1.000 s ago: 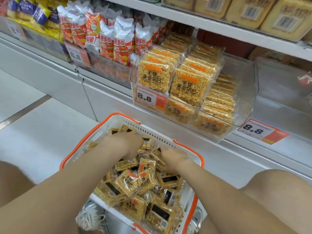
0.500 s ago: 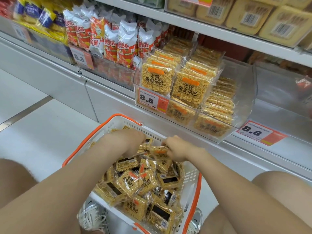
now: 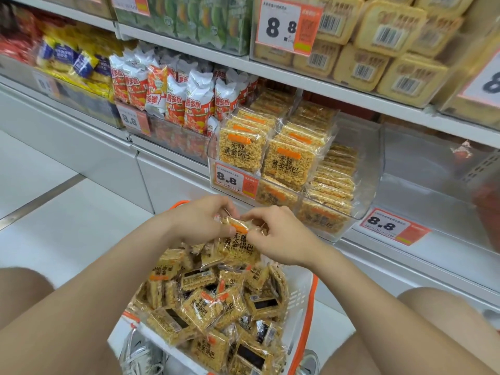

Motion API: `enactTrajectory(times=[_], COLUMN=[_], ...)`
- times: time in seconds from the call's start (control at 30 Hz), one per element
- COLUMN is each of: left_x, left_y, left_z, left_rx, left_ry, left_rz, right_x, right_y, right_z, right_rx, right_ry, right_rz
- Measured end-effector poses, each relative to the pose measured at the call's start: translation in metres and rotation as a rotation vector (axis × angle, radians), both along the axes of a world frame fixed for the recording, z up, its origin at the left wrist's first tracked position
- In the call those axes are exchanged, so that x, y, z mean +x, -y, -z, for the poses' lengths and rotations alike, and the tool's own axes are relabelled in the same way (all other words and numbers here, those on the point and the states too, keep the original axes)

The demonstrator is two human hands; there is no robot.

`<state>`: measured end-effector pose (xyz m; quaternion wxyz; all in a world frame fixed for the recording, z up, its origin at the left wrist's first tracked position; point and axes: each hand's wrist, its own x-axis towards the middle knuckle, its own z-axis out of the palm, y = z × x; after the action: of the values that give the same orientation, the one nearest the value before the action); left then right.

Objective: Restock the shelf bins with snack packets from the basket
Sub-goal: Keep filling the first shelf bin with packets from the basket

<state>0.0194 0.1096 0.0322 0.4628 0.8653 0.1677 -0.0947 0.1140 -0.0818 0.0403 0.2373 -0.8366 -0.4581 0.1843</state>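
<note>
Both hands meet just above the white plastic basket with an orange rim (image 3: pixel 300 290), working on a small bunch of clear-wrapped golden rice-crisp packets (image 3: pixel 238 243); the left hand (image 3: pixel 198 221) has its fingers curled in, pinching the bunch's top edge, and the right hand (image 3: pixel 282 238) pinches the same edge from the other side, fingers bent close; neither hand is spread. The bunch hangs between them, over the heap in the basket and short of the clear plastic shelf bin (image 3: pixel 372 169) ahead. That bin already holds two upright rows of matching packets at its front and a flat stack on its right; room shows above that stack and behind it. The basket is heaped, its packets lying every way; by my reckoning the restocking is partly done, with many loads left and this bunch not yet placed.
</note>
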Motion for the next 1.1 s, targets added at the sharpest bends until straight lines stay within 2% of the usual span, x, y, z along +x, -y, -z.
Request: enactTrajectory(times=[0.1,0.27,0.33,0.43,0.57,0.73,0.8,0.9,0.97,1.03,1.1], left_x=[0.004,0.017,0.023,0.031,0.036,0.041,0.042,0.044,0.044,0.044,0.045], left_y=[0.004,0.025,0.033,0.038,0.042,0.046,0.048,0.05,0.052,0.054,0.054], left_z=[-0.01,-0.03,-0.034,-0.032,-0.025,-0.016,-0.016,-0.02,-0.021,-0.021,-0.019], left_rx=[-0.038,-0.076,0.01,0.275,0.568,0.724,0.683,0.473,0.393,0.407,0.518], left_ry=[0.145,0.425,0.538,0.653,0.656,0.587,0.606,0.655,0.662,0.663,0.671], left_rz=[-0.032,-0.165,-0.235,-0.243,-0.09,-0.039,-0.074,-0.174,-0.163,-0.119,-0.09], right_x=[0.0,0.006,0.011,0.022,0.038,0.048,0.05,0.052,0.054,0.053,0.054], right_y=[0.005,0.012,0.015,0.02,0.024,0.025,0.025,0.026,0.026,0.026,0.025], right_z=[-0.007,-0.024,-0.031,-0.038,-0.041,-0.043,-0.045,-0.047,-0.045,-0.044,-0.044], right_rx=[0.089,0.274,0.377,0.511,0.549,0.553,0.565,0.585,0.595,0.63,0.68], right_ry=[0.097,0.148,0.259,0.405,0.525,0.454,0.408,0.391,0.415,0.458,0.538], right_rz=[0.07,0.226,0.279,0.35,0.429,0.453,0.44,0.407,0.391,0.399,0.415])
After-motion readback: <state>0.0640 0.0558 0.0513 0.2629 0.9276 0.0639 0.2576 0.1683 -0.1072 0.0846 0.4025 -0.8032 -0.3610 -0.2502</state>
